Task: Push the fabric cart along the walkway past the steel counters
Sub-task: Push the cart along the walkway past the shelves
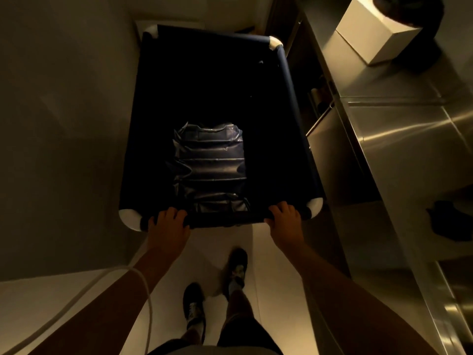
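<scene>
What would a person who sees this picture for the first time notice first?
First comes the dark blue fabric cart with white corner pieces, filling the middle of the view, with a shiny folded bag lying inside it. The left hand and right hand grip its near rail. Along the right runs a steel counter with a white box on top.

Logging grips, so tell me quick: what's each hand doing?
Left hand: grips the cart's near rail.
Right hand: grips the same rail.
</scene>
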### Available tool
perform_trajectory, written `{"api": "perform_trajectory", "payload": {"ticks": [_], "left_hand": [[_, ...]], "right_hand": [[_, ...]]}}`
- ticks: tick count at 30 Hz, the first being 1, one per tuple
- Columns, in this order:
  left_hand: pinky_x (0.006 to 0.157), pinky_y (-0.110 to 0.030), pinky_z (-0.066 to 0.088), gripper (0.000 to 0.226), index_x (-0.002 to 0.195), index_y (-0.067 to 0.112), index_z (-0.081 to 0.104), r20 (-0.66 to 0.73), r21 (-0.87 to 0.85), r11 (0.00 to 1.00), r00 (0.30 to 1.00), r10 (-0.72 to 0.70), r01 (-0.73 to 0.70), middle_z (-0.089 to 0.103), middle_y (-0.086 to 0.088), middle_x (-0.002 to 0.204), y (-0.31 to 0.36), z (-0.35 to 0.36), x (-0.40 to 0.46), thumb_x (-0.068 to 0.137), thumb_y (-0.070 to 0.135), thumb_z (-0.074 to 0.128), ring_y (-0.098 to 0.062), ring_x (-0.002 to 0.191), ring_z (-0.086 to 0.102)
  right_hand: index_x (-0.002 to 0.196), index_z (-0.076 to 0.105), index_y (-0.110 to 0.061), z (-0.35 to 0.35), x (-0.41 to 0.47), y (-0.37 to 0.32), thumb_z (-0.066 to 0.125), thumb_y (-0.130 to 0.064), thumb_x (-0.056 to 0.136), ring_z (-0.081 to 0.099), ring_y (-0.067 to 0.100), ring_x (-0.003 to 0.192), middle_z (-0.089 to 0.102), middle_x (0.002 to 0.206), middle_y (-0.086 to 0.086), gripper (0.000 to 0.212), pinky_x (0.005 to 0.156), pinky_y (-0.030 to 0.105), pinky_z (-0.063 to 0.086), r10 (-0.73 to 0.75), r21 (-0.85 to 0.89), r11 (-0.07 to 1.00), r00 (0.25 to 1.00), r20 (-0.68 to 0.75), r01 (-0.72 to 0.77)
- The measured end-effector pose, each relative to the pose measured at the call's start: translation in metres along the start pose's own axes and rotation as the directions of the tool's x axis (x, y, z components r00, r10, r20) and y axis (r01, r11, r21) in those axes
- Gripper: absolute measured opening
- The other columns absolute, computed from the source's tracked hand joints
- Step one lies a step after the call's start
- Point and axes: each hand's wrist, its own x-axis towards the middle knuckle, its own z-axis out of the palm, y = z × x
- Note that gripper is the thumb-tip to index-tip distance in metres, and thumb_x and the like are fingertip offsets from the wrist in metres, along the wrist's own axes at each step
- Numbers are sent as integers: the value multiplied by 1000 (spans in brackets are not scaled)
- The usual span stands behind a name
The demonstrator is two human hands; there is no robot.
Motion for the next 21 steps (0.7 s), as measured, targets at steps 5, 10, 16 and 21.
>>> {"api": "perform_trajectory", "payload": {"ticks": [5, 10, 16, 21], "left_hand": [[99, -52, 43, 39, 122, 25, 57, -29, -27, 999, 999, -38, 37, 58, -7, 120, 6, -8, 37, 89, 46, 59, -31, 113, 53], [94, -53, 45, 39, 118, 25, 59, -32, -9, 994, 993, -111, 111, 58, -7, 115, 19, -20, 72, 86, 47, 61, -32, 109, 54], [93, -53, 45, 39, 117, 26, 61, -54, 3, 985, 984, -172, 172, 59, -8, 115, 27, -28, 116, 84, 46, 65, -33, 107, 55], [95, -54, 44, 39, 121, 25, 61, -73, -3, 980, 977, -200, 201, 59, -10, 119, 28, -32, 153, 88, 45, 63, -34, 110, 56]], "right_hand": [[137, 57, -23, -17, 50, 6, 59, -38, 100, 45, 30, 134, 51, 140, 4, 40, 113, 47, 37, -79, -21, 997, 996, 34, 80], [137, 57, -26, -34, 95, 9, 60, -42, 99, 45, 28, 133, 51, 139, 3, 41, 112, 44, 38, -154, -12, 988, 986, 65, 156], [134, 58, -27, -49, 149, 8, 58, -44, 100, 46, 27, 132, 52, 136, 2, 39, 111, 43, 38, -207, -7, 978, 976, 68, 208], [138, 55, -30, -58, 192, 7, 55, -44, 101, 45, 25, 135, 51, 141, 0, 40, 116, 43, 34, -265, 13, 964, 962, 63, 264]]}}
